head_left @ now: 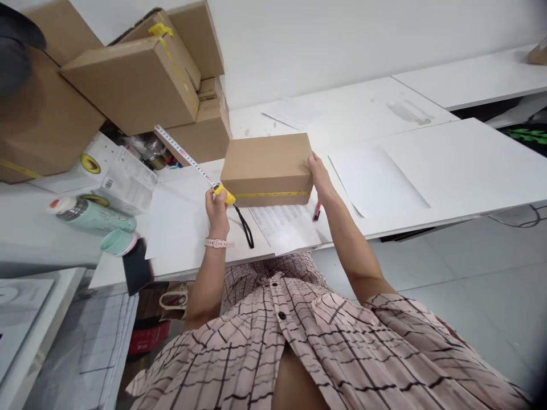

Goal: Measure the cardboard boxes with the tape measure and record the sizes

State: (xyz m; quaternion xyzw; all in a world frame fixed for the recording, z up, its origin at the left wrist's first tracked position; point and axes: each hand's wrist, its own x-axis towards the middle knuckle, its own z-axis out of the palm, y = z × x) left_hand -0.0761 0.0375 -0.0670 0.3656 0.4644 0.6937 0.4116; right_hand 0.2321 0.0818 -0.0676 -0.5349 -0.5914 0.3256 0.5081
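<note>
A small brown cardboard box point(265, 162) stands on the white table point(448, 171). A yellow measuring tape runs along its front face. My left hand point(217, 209) is closed round the yellow tape measure case point(225, 195) at the box's left front corner. A loose length of white tape blade point(183, 154) sticks out up and to the left from the case, and a black wrist strap point(245, 225) hangs from it. My right hand point(318, 177) presses against the box's right end, where the tape's end lies; its fingers are mostly hidden behind the box.
Printed paper sheets point(284, 225) and a red pen point(317, 212) lie under and before the box. Stacked cardboard boxes point(141, 85) rise at the back left. A mint bottle point(92, 216), a cup point(118, 242), a black phone point(137, 265) and white packages point(113, 176) crowd the left.
</note>
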